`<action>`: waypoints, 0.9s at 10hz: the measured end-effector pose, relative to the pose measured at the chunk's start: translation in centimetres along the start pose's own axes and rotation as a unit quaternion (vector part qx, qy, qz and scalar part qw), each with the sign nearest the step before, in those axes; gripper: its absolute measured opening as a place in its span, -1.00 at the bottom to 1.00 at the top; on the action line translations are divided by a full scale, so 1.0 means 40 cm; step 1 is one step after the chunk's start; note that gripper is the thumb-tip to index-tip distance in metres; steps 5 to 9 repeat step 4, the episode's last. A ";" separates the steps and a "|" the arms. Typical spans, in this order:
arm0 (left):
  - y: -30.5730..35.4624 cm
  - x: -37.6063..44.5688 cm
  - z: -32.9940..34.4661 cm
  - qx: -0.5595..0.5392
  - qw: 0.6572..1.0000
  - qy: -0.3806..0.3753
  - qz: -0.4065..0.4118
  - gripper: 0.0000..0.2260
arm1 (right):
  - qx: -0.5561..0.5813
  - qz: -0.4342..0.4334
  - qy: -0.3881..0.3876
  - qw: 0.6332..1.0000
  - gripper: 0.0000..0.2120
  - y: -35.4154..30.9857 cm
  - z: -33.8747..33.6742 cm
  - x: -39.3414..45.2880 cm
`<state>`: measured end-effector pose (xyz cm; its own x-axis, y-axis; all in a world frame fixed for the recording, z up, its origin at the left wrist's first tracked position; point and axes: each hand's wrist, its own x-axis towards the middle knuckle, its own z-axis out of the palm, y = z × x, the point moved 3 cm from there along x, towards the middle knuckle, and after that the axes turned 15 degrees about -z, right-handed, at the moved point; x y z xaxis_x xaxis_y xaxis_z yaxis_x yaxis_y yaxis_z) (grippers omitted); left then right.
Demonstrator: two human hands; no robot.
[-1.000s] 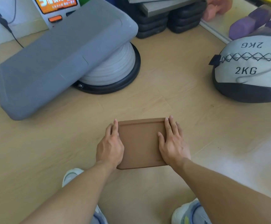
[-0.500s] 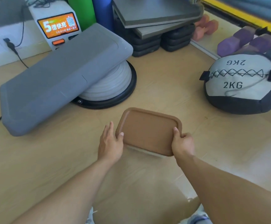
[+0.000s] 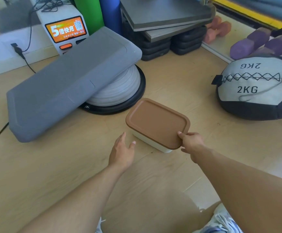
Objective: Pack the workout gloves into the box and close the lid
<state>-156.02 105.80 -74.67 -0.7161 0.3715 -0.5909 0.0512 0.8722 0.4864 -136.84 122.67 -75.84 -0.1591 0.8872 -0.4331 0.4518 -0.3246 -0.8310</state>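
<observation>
1. Gripping the near right corner of the brown lid (image 3: 157, 122), the right hand (image 3: 191, 141) pinches it with thumb on top.
2. The lid sits flat on the white box (image 3: 151, 143), which rests on the wooden floor (image 3: 179, 84).
3. The left hand (image 3: 121, 153) hovers just beside the box, fingers spread and relaxed, holding nothing.
4. A grey step platform (image 3: 66, 86) leans well to the left; a 2KG ball (image 3: 253, 88) lies to the right.

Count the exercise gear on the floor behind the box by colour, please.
Grey: 2, the step board and the 2KG ball
Purple: 2 dumbbells
Pink: 1 dumbbell
Total: 5
</observation>
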 end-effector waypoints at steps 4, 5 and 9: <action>0.046 0.023 -0.070 -0.106 0.994 0.017 -0.020 -0.49 | -0.128 -0.038 0.001 0.991 -0.49 -0.117 -0.066 -0.016; 0.046 0.023 -0.070 -0.106 0.994 0.017 -0.020 -0.49 | -0.128 -0.038 0.001 0.991 -0.49 -0.117 -0.066 -0.016; 0.046 0.023 -0.070 -0.106 0.994 0.017 -0.020 -0.49 | -0.128 -0.038 0.001 0.991 -0.49 -0.117 -0.066 -0.016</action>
